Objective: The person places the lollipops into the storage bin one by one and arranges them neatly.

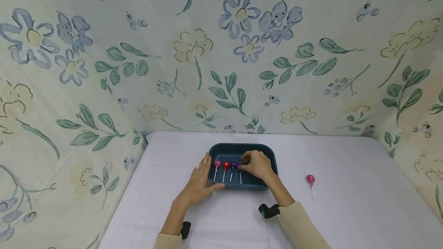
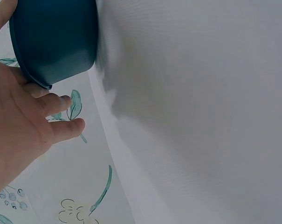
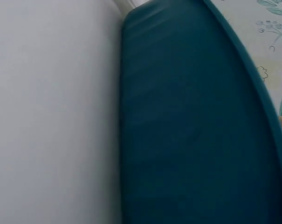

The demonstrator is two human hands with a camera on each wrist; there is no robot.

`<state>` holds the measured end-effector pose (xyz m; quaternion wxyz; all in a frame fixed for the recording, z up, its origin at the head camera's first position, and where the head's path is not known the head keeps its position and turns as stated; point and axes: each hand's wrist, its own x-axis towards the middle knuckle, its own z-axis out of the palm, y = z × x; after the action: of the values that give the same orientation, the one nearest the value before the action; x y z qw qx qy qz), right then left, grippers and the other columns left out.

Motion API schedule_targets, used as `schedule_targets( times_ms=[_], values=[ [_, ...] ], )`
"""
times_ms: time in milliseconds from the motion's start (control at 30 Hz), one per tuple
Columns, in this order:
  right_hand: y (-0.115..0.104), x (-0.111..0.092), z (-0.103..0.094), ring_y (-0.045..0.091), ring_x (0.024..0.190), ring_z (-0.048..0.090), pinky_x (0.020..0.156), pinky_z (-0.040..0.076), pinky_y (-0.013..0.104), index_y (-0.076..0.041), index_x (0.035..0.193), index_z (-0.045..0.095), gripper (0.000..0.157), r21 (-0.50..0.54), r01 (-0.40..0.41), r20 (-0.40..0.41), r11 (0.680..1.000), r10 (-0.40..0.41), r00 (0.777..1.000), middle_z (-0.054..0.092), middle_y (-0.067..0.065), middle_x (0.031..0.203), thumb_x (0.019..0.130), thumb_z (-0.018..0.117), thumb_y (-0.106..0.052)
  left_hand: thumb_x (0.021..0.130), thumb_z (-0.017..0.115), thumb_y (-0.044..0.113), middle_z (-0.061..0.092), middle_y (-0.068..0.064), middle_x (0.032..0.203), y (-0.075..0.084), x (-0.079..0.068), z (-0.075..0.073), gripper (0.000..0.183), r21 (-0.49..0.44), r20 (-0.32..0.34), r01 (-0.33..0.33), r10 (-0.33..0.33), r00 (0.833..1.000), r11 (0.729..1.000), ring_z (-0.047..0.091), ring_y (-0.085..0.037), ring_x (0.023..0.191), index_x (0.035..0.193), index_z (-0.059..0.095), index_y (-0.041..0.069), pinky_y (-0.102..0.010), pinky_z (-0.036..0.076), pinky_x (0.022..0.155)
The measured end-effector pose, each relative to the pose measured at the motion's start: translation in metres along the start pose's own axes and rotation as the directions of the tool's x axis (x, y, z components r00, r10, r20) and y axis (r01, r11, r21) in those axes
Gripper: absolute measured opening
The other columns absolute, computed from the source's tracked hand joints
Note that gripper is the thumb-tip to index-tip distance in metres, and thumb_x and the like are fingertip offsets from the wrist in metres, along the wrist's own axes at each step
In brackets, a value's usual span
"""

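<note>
A dark teal tray point(image 1: 221, 148) holds a row of lollipops: a pink lollipop point(image 1: 217, 163), a red lollipop point(image 1: 226, 165) and purple ones beside them. My left hand point(image 1: 198, 186) rests against the tray's left end, its fingers straight along the side and its thumb at the front rim. In the left wrist view, the fingers point(image 2: 61, 130) extend past the tray's outer wall point(image 2: 57, 42). Over the right part of the tray, my right hand point(image 1: 257, 164) pinches the rightmost purple lollipop point(image 1: 239, 163) near its head; the white stick shows below, and the fingertips partly hide the candy.
Another pink lollipop point(image 1: 310, 179) lies on the white cloth point(image 1: 346, 172), right of the tray. Flower-patterned fabric point(image 1: 194, 87) rises behind and at both sides of the table. In the right wrist view, the tray's outer wall point(image 3: 192, 116) fills most of the picture.
</note>
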<state>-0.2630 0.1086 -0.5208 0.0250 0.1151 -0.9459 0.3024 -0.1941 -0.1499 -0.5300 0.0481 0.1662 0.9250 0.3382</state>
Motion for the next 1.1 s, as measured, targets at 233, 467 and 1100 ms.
schedule_targets(
  times_ms=[233,467,1100],
  values=[
    [0.021,-0.015,-0.040,0.011,0.060,0.055,0.054,0.046,0.024,-0.005,0.116,0.076,0.036,0.228,0.060,-0.066,0.972,-0.046,0.997,0.078,0.012,0.109,0.087,0.085,-0.024,0.091,0.070,0.061,0.000,-0.012,0.176,0.002,0.000,0.002,0.113,-0.018,0.000,-0.002,0.002,1.000,1.000,0.006,-0.039,0.163,0.166,0.008,0.004,-0.070,0.011,0.126],
    [0.080,-0.055,-0.096,0.012,0.054,0.056,0.044,0.043,0.024,-0.003,0.132,0.067,0.042,0.178,-0.002,-0.178,0.984,0.034,0.983,0.073,0.021,0.121,0.094,0.077,-0.019,0.092,0.071,0.059,0.001,-0.013,0.176,0.002,0.002,0.003,0.113,-0.004,0.002,-0.007,0.007,1.000,1.000,0.007,-0.039,0.162,0.166,0.007,0.003,-0.070,0.012,0.126],
    [0.165,-0.125,-0.107,0.004,0.056,0.042,0.049,0.038,0.023,0.000,0.129,0.069,0.043,0.048,-0.165,-0.145,0.985,0.170,0.975,0.071,0.024,0.118,0.090,0.080,-0.016,0.092,0.071,0.059,-0.001,-0.010,0.176,0.001,-0.001,0.002,0.113,-0.002,-0.004,0.008,-0.008,1.000,1.000,0.006,-0.037,0.163,0.166,0.006,0.004,-0.070,0.011,0.126]
  ],
)
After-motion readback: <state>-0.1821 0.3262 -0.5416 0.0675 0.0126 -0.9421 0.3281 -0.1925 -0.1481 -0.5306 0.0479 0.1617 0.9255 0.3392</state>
